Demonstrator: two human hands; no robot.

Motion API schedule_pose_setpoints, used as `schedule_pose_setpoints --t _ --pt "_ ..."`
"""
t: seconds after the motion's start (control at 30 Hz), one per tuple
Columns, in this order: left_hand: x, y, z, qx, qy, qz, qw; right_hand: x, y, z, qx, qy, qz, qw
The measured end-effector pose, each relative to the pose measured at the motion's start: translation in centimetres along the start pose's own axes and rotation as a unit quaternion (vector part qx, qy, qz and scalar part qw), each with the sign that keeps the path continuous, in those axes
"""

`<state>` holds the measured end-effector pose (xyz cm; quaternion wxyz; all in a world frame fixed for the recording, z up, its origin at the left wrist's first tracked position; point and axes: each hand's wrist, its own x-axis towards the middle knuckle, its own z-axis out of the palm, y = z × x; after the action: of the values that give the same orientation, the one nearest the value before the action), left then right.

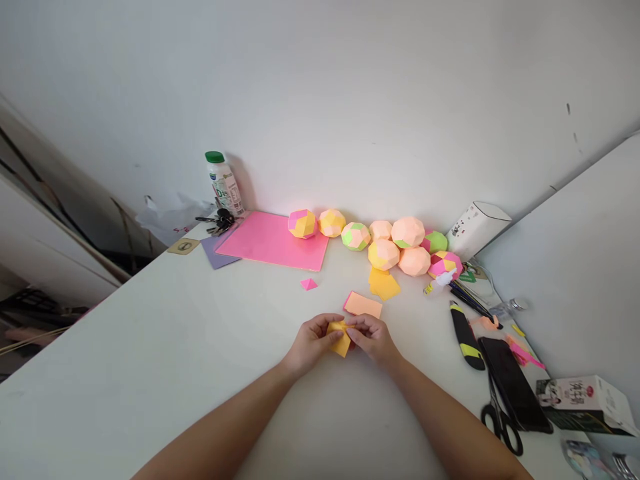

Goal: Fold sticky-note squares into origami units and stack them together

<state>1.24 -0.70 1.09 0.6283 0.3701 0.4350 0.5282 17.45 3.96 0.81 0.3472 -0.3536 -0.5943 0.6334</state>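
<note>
Between my two hands is a small piece of yellow-orange paper (341, 345), partly folded, held just above the white table. My left hand (313, 343) pinches its left side with thumb and fingers. On the other side, my right hand (373, 339) pinches the upper right edge; its fingertips hide part of the fold. Just beyond my hands lies a stack of peach and pink paper slips (364, 305). Farther off are loose yellow paper pieces (384, 284) and a small folded pink paper piece (309, 284).
Several faceted paper balls (384, 254) line the wall beside a pink sheet (275, 241). A bottle (226, 185) and keys (223, 220) stand back left. Along the right lie a utility knife (467, 337), scissors (495, 410), a phone (515, 383) and a carton (585, 403).
</note>
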Motion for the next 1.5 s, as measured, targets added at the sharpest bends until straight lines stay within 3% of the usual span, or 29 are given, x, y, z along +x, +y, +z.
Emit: schedule_pose_setpoints --t 0.7,1.0,1.1,1.5 --pt "0.0 0.0 0.0 0.059 0.024 -0.016 0.998 -0.3 -0.7 0.5 -0.082 0.002 -0.039 0.996" --pt "0.0 -0.2 0.0 0.187 0.036 0.083 0.978 -0.3 -0.8 0.9 -0.138 0.04 -0.075 0.987" --pt "-0.1 -0.2 0.0 0.224 0.038 0.086 0.97 -0.2 -0.5 1.0 -0.165 0.059 -0.1 0.979" --pt "0.3 -0.5 -0.3 0.231 0.017 0.139 0.963 -0.1 -0.6 1.0 -0.218 0.037 -0.152 0.963"
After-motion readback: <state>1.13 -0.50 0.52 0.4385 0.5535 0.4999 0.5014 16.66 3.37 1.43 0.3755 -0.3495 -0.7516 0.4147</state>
